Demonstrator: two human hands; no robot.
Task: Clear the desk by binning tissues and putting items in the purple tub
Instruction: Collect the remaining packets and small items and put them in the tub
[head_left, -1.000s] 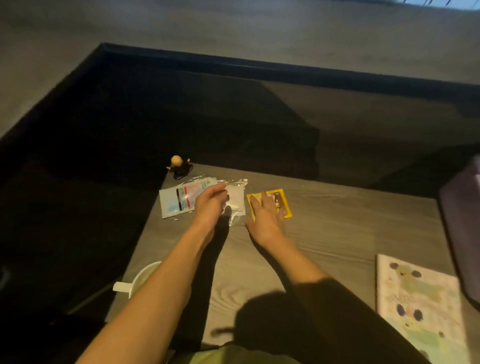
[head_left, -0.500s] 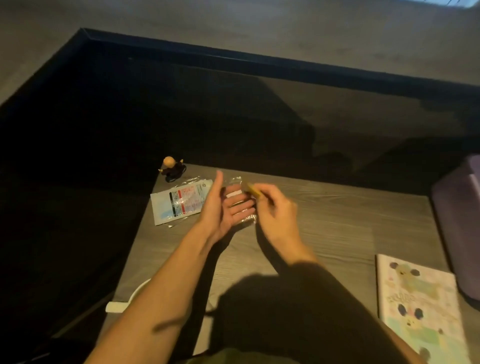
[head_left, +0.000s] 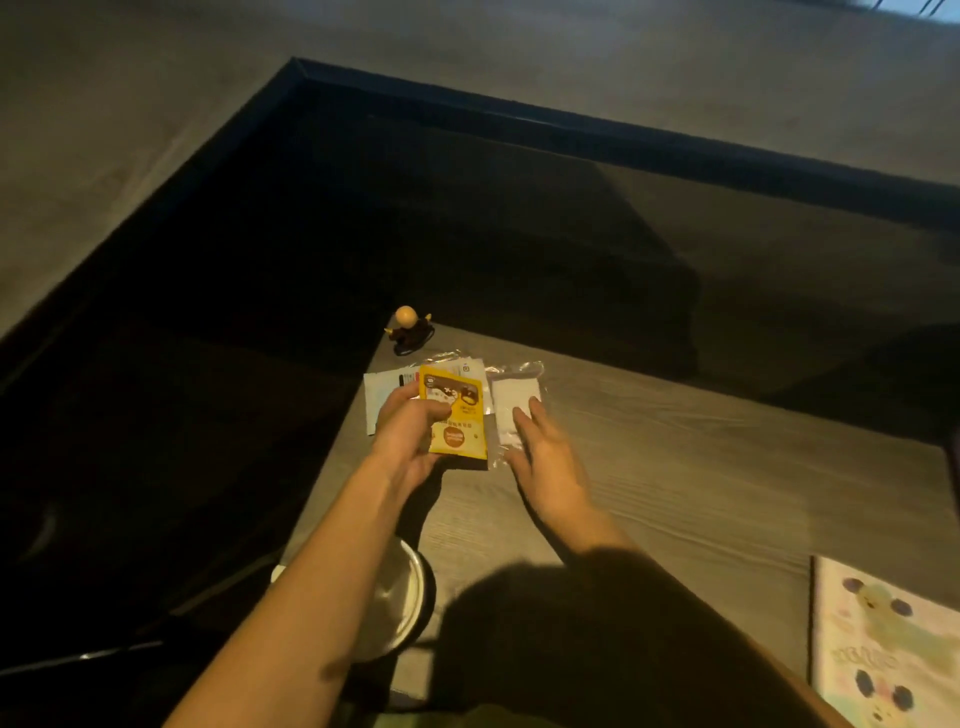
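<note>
My left hand (head_left: 410, 441) grips a yellow sachet (head_left: 457, 421) and holds it up above the desk's far left part. Just right of it, my right hand (head_left: 545, 452) lies with straight fingers on a clear plastic bag holding a white folded tissue (head_left: 514, 410). A white and blue packet (head_left: 384, 395) lies flat behind my left hand, partly hidden by the sachet. The purple tub shows only as a sliver at the right edge (head_left: 955, 467).
A small figurine with a round orange head (head_left: 408, 332) stands at the desk's far left corner. A white cup (head_left: 400, 608) sits near the left front edge under my left forearm. A pastel notebook with bears (head_left: 883, 654) lies at the right front of the wooden desk (head_left: 727, 493).
The yellow sachet passed from my right hand to my left, which now holds it. My right hand dropped onto the clear bag with the tissue. The view shifted right.
</note>
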